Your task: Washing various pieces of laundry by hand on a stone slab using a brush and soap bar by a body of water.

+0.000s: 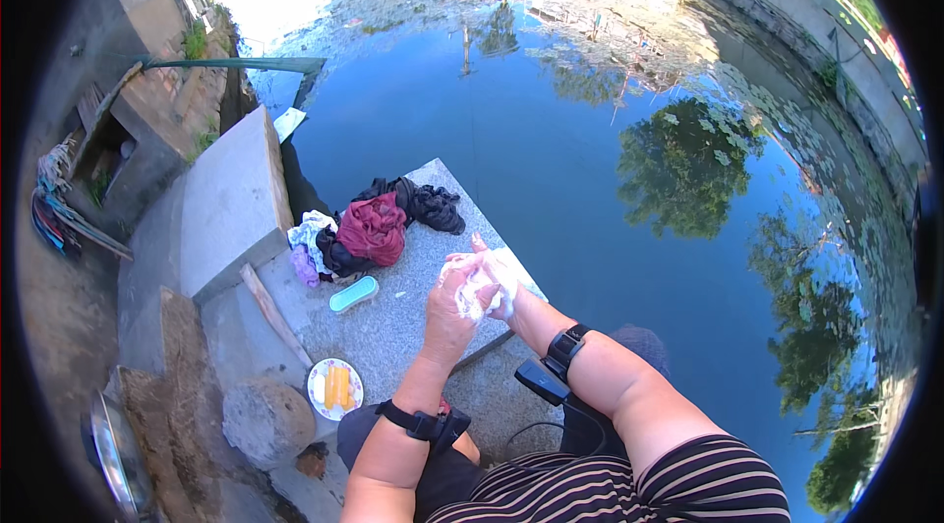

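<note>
Above the granite slab (pixel 413 331) at the water's edge, my left hand (pixel 451 294) and my right hand (pixel 505 291) press together around a small, white lathered bundle (pixel 476 291). It looks like wet cloth; foam and fingers hide most of it. Suds coat the fingers of both hands. Left of my hands lies a turquoise scrub brush (pixel 354 294). Beyond it is a heap of clothes with a dark red garment (pixel 374 228), a black one (pixel 435 207), a white patterned one (pixel 311 234) and a purple one (pixel 304 266).
A floral plate (pixel 318 409) holds yellow soap bars (pixel 338 386) and a white piece. Near it are a wooden stick (pixel 273 313), a round stone (pixel 267 423) and a metal basin (pixel 118 457). A raised concrete block (pixel 228 206) borders the slab. Pond water (pixel 546 176) lies ahead and right.
</note>
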Action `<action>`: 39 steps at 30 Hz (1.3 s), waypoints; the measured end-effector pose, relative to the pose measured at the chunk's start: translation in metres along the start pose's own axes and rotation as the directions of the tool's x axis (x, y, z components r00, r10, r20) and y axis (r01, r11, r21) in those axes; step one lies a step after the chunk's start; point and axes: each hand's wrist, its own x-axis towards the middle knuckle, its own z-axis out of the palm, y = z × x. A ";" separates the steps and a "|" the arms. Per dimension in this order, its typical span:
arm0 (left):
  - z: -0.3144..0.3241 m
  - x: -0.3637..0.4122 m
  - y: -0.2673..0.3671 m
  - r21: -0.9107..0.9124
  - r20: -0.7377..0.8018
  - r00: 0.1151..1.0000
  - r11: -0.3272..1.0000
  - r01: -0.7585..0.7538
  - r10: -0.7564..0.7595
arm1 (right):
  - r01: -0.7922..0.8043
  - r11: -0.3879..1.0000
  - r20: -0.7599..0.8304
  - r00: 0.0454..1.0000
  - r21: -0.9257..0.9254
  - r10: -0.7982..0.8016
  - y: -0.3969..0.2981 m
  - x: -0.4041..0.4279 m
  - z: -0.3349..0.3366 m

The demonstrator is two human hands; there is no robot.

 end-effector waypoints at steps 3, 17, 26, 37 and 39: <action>0.007 -0.002 0.002 0.026 -0.008 1.000 0.999 -0.030 0.030 | 0.041 0.984 -0.201 0.977 -0.172 -0.076 0.006 0.010 0.003; -0.006 0.021 -0.017 0.443 -0.161 0.987 0.895 0.057 0.016 | 0.187 0.974 -0.245 0.946 -0.130 -0.214 0.039 0.001 0.012; -0.037 0.006 -0.072 0.110 -0.425 0.894 0.973 0.205 -0.140 | 0.071 0.960 -0.204 0.970 -0.271 -0.129 0.032 -0.013 0.046; -0.025 0.018 -0.011 -0.004 0.121 0.987 0.994 0.107 -0.105 | -0.180 0.975 0.270 0.940 -0.133 0.210 -0.007 -0.001 -0.001; -0.013 0.018 0.007 -0.051 0.152 0.988 0.998 0.047 -0.039 | -0.076 0.989 -0.036 0.997 -0.128 0.071 0.005 0.011 0.003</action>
